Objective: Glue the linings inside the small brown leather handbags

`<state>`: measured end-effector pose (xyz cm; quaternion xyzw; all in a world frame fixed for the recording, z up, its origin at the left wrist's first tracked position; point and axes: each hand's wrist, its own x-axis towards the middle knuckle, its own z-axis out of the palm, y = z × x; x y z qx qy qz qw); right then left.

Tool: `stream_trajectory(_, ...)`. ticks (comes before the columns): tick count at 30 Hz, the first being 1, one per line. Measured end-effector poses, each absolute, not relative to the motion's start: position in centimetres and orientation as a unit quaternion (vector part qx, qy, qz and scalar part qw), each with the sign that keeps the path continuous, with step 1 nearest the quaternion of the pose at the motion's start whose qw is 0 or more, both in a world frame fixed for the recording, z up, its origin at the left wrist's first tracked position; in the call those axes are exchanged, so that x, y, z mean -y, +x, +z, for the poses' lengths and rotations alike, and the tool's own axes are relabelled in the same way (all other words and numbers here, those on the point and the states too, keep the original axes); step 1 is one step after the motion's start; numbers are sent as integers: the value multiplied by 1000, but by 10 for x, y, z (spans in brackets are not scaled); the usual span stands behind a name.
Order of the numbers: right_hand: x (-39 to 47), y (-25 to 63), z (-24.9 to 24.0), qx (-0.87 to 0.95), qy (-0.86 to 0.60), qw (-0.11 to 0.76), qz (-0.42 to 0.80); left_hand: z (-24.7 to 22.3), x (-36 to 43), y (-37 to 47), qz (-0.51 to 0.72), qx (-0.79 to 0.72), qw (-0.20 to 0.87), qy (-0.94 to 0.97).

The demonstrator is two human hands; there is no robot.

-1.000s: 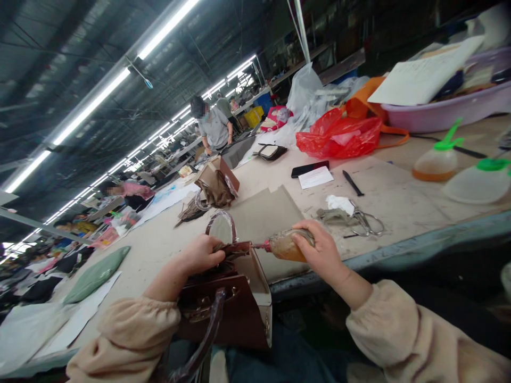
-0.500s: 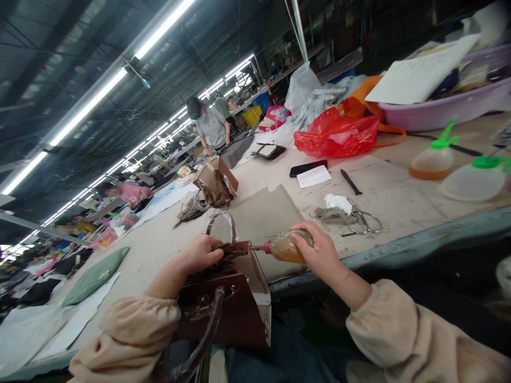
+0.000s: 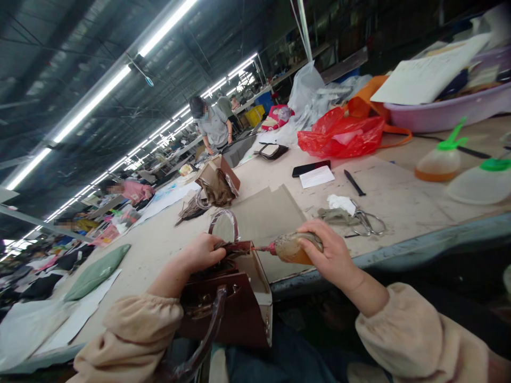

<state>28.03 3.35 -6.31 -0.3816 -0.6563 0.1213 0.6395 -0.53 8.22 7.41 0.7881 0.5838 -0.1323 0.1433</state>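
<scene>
A dark brown handbag (image 3: 235, 308) rests at the table's front edge, tilted, with its top edge and pale side panel turned up. My left hand (image 3: 203, 252) is closed on the lining at the bag's opening; the fingertips are partly hidden by folds. In my right hand (image 3: 327, 247) lies a glue bottle (image 3: 293, 249) of amber liquid, held sideways with fingers wrapped round it. Its thin red nozzle points left, with the tip at the bag's upper edge. A plastic-wrapped handle (image 3: 215, 319) hangs down the bag's front, and another handle (image 3: 224, 223) loops up behind it.
Scissors (image 3: 370, 222), a black pen-like tool (image 3: 354, 183), a phone (image 3: 311, 168) and two green-capped bottles (image 3: 438, 162) lie to the right. Beyond are a red plastic bag (image 3: 341, 133) and a purple basin (image 3: 447, 114). Another brown bag (image 3: 219, 183) stands ahead; a co-worker (image 3: 213, 125) stands farther back.
My right hand has drawn the bottle slightly to the right, so its nozzle sits a little farther from the bag's edge. My left hand keeps its hold on the lining.
</scene>
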Motion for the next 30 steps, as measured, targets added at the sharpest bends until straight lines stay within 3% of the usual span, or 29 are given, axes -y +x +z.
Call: stream_trajectory(30, -23, 284, -53, 706, -332, 620, 83, 73, -80, -4, -144, -560, 113, 808)
